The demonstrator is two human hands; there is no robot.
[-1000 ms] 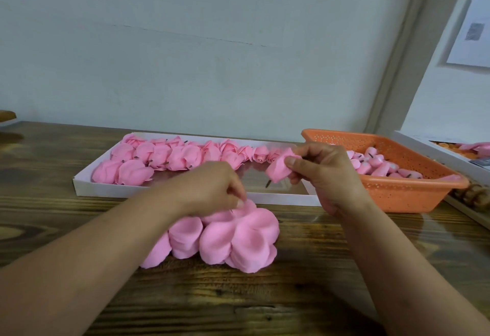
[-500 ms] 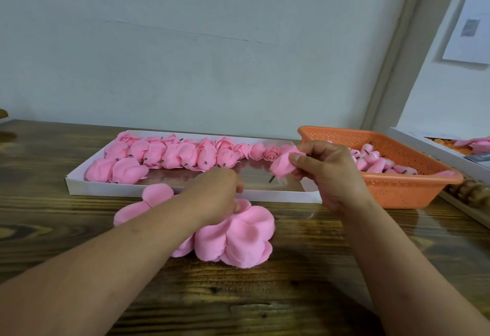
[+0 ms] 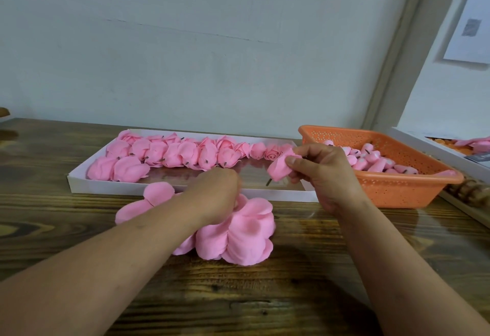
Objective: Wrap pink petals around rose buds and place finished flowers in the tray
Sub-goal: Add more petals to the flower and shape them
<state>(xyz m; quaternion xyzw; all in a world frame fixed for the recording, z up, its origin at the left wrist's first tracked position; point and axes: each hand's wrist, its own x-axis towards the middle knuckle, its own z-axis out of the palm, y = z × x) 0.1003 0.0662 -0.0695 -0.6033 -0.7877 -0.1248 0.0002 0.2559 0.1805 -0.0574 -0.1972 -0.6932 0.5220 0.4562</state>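
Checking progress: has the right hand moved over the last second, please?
No: the right hand still holds the bud over the white tray's right end.

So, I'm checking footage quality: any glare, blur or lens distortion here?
Head view: glare streaks the glossy wooden table and white tray's shiny floor; left hand slightly motion-blurred; wide-angle lens tilts the wall corner.

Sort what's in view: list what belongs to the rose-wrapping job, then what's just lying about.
Job:
rose bud in right hand
petal pile under left hand
white tray with finished flowers
orange basket of buds

Lying about:
wall paper
wooden beads
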